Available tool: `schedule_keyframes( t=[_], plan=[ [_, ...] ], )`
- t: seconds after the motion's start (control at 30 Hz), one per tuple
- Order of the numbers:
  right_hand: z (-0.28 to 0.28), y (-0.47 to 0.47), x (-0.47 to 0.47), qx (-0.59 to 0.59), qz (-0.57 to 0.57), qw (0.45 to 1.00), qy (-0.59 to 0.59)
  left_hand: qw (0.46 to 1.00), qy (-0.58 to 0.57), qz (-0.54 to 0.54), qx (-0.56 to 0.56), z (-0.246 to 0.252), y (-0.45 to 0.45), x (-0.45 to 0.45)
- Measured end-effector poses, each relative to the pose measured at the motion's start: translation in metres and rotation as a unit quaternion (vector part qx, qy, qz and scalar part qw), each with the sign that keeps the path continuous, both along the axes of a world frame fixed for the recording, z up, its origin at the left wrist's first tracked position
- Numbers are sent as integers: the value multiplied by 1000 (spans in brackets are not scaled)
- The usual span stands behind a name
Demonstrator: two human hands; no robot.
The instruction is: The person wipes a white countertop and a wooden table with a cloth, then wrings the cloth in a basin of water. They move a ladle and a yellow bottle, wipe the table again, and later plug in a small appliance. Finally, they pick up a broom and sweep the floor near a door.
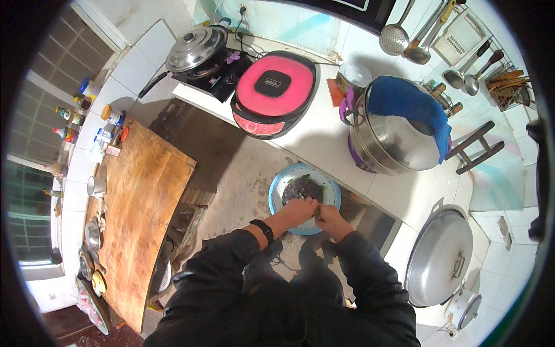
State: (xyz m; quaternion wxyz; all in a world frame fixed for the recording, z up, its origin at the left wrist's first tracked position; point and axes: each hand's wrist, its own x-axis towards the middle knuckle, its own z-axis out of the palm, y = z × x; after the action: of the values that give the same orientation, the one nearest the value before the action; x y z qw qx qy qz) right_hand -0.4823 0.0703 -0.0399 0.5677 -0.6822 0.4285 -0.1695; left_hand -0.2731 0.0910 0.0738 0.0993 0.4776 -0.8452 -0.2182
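Observation:
Both my hands meet over a light blue-rimmed basin [273,186] that sits low in front of me, below the white counter's edge. Dark, wet-looking matter [301,189] with a few green leaf bits lies in the basin. My left hand [301,211], with a black band on the wrist, is at the basin's centre with its fingers curled. Close against it, my right hand [328,219] is curled too. A small brownish thing seems to be between the fingertips; what it is, and which hand grips it, I cannot tell.
The white counter [321,147] carries a pink electric griddle [282,102], a lidded wok [197,48], a large steel steamer pot [386,130] and a big metal lid [442,258]. A wooden table [138,208] stands at the left. Ladles hang at the upper right.

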Motion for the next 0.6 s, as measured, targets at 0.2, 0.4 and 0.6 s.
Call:
schedule_keyframes(
  t=[0.2, 0.4, 0.6],
  plan=[
    [111, 0, 28, 228, -226, 947, 3, 979, 100, 103, 146, 4, -4, 12],
    [207, 23, 21, -245, 143, 936, 209, 708, 350, 214, 575, 51, -5, 29],
    [247, 6, 13, -496, 152, 839, 165, 597, 430, 112, 668, 100, -2, 31]
  ],
)
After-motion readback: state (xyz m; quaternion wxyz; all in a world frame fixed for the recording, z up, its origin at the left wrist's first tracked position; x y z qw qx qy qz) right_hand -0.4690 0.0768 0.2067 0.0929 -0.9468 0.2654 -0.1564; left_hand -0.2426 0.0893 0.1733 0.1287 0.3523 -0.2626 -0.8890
